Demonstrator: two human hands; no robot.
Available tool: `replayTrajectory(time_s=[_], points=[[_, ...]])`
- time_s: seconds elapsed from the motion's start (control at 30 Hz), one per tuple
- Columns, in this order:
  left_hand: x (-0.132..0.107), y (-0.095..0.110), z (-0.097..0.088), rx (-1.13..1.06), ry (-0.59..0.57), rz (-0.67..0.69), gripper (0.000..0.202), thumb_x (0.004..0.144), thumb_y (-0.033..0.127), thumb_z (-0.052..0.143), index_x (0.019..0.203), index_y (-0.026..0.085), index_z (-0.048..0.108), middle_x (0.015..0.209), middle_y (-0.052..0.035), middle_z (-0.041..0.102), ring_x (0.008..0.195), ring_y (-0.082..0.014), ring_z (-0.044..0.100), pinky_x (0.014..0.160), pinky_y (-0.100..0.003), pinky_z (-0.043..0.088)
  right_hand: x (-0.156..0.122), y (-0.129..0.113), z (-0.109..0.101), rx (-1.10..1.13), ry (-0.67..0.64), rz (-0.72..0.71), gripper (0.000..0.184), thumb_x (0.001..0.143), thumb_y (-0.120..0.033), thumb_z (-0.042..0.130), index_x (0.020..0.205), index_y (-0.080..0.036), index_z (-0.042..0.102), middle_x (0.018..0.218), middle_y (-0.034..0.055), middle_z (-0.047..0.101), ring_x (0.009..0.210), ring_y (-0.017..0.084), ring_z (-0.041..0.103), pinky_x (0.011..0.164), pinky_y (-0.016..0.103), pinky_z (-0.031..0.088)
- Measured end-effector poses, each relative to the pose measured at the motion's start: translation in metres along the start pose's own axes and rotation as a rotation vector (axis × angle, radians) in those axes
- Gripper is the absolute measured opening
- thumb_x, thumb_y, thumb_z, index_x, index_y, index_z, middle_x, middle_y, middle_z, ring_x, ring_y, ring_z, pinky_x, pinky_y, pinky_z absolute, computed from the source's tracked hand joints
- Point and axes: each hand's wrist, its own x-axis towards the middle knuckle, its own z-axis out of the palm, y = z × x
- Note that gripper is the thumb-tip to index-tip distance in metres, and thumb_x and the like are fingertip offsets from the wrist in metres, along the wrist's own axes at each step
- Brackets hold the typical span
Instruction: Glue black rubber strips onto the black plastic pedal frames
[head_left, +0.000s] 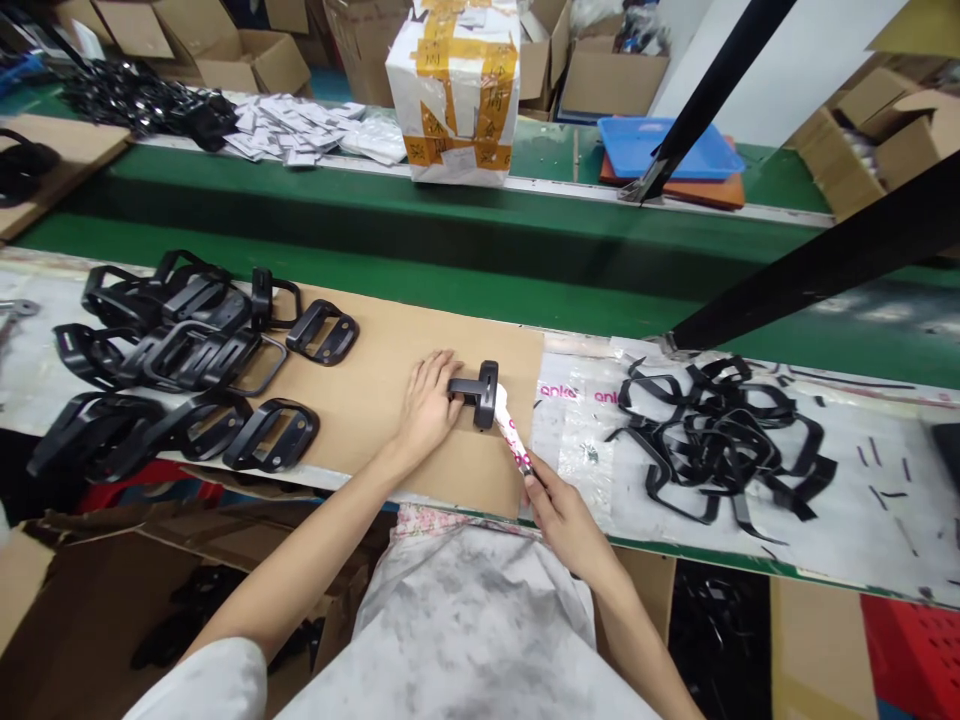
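On the brown cardboard sheet [390, 335], my left hand [429, 405] lies with thumb and fingers closed on the left end of a black plastic bracket [487, 395]. The bracket's wider crosspiece stands at the right, away from the fingers. My right hand [559, 510] grips the dark handle of a slim tool [512, 435] wrapped in white with pink marks. The tool's pale, rounded head meets or nearly meets the bracket's right side; its exact kind is unclear.
Several similar black brackets [274, 435] are grouped at the left. Thin black strips [720, 440] lie tangled at the right on white plastic sheeting. Beyond the green conveyor [360, 245] stands a taped white box [454, 100]. Dark posts [810, 265] slant across the right side.
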Motion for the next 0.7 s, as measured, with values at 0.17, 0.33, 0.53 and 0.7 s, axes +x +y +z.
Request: replayTrajectory(time_s=[0.17,0.33,0.53,0.7], points=[[-0.005,0.010,0.001,0.018,-0.012,-0.068,0.045,0.100,0.019,0.048,0.145,0.015,0.056,0.165,-0.0153,0.048,0.158,-0.0325,0.037,0.131,-0.056,0.027,-0.003,0.001,0.009,0.011,0.050,-0.014,0.053,0.112,-0.048,0.045,0.158,-0.025,0.053,0.076,-0.0004,0.058,0.057,0.018,0.049,0.053,0.027,0.047],[-0.008,0.015,0.002,0.012,-0.008,-0.091,0.046,0.100,0.018,0.046,0.145,0.015,0.056,0.166,-0.0149,0.047,0.159,-0.0308,0.035,0.132,-0.056,0.025,0.001,-0.003,-0.001,-0.014,0.019,0.021,0.055,0.111,-0.050,0.046,0.157,-0.022,0.055,0.080,0.0008,0.059,0.055,0.015,0.044,0.047,0.024,0.039],[-0.008,0.014,0.004,0.028,-0.020,-0.098,0.046,0.100,0.018,0.046,0.145,0.015,0.056,0.167,-0.0147,0.046,0.160,-0.0300,0.034,0.133,-0.053,0.024,-0.011,-0.008,0.017,0.334,0.245,0.152,0.069,0.101,-0.065,0.062,0.155,-0.022,0.056,0.077,-0.0018,0.055,0.048,0.009,0.033,0.040,0.020,0.028],[-0.008,0.013,0.004,0.025,-0.017,-0.089,0.047,0.100,0.019,0.046,0.146,0.013,0.054,0.168,-0.0151,0.045,0.161,-0.0298,0.033,0.133,-0.054,0.023,-0.017,-0.005,0.035,0.380,0.416,0.107,0.073,0.101,-0.067,0.061,0.160,-0.027,0.049,0.080,-0.0009,0.056,0.049,0.009,0.035,0.040,0.020,0.029]])
